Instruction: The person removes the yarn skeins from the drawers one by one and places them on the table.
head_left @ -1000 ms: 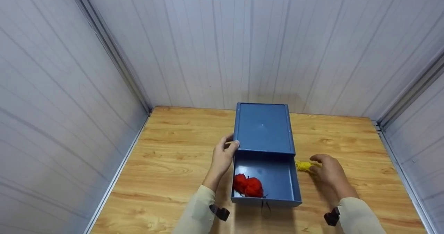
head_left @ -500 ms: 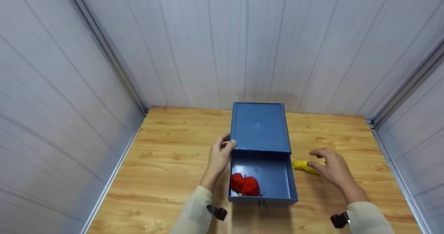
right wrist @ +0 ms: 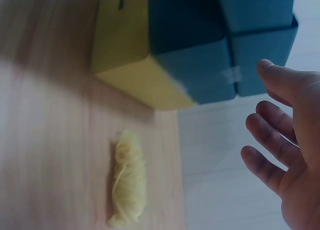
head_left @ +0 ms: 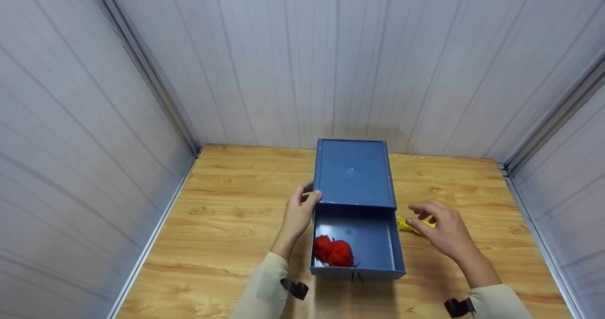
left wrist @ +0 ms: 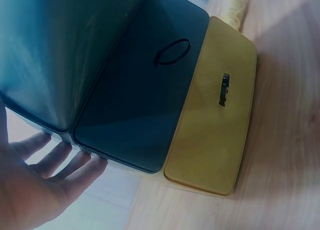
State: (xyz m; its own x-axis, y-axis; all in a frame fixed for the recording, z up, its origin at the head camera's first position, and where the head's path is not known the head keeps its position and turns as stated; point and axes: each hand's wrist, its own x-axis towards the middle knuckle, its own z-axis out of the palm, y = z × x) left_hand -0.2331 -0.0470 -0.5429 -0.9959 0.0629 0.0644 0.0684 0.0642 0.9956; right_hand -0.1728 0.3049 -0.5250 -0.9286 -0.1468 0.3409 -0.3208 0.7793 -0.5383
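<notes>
Touching the drawer unit [head_left: 354,172] is the left hand [head_left: 299,211], fingers [left wrist: 87,175] extended; the right hand [head_left: 446,227], fingers [right wrist: 270,137] loosely apart, hovers near yellow yarn [right wrist: 129,182].

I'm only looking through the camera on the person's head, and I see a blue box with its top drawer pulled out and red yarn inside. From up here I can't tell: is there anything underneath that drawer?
Observer: Yes. The left wrist view shows two closed drawers stacked under the open drawer: a blue drawer, then a yellow drawer at the bottom.
Visitor: Neat! And the yellow yarn beside the box looks half covered by the right hand. Is it being touched?
Observer: No. The right wrist view shows a gap: the fingers are well apart from the yarn, which lies on the table.
</notes>
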